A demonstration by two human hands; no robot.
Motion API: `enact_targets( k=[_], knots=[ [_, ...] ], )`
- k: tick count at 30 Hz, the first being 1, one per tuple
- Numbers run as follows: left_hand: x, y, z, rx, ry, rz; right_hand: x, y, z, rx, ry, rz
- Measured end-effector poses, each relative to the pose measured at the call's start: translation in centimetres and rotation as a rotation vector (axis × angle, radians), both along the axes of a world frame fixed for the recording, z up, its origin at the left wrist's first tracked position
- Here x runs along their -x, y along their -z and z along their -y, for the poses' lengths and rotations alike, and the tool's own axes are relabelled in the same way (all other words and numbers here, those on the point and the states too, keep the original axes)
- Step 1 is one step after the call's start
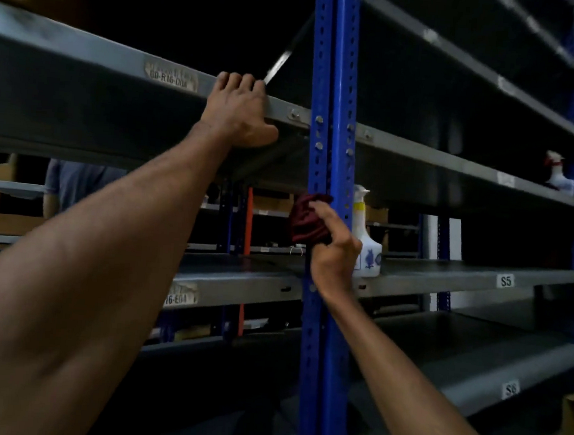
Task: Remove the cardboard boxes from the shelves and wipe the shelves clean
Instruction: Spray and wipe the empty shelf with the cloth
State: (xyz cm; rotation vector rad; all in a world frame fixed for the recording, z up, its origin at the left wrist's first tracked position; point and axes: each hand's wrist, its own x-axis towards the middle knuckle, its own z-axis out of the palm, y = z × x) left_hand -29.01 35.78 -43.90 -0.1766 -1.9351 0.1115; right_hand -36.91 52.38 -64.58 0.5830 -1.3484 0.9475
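Hooked over the front edge of the upper shelf [85, 60], my left hand [239, 110] grips it with fingers on top and thumb beneath. My right hand [333, 243] pinches a bunched maroon cloth [307, 219] against the blue upright post [331, 118]. Behind it a white spray bottle [366, 237] stands on the lower shelf [446, 274], at its front edge.
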Motion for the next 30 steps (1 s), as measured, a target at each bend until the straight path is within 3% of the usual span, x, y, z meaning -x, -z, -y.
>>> enact_targets(
  k=[7, 12, 19, 23, 26, 30],
  knots=[
    [0.2, -0.8, 0.3, 0.015, -0.009, 0.036, -0.9, -11.6, 0.2, 0.089, 0.038, -0.053],
    [0.7, -0.5, 0.0, 0.016, -0.025, 0.000, -0.3, -6.6, 0.7, 0.046, 0.086, -0.056],
    [1.4, -0.6, 0.3, 0.039, -0.053, -0.050, -1.0, -10.3, 1.8, 0.173, 0.023, -0.082],
    [1.3, -0.3, 0.1, 0.055, -0.075, -0.057, 0.3, -5.6, 2.1, 0.115, 0.071, -0.048],
    [1.3, 0.0, -0.3, 0.052, -0.086, -0.064, 0.1, -7.8, 1.2, 0.062, 0.122, -0.087],
    [1.4, -0.2, 0.2, 0.058, -0.066, -0.064, -0.9, -9.6, 2.3, 0.189, 0.024, -0.057]
  ],
)
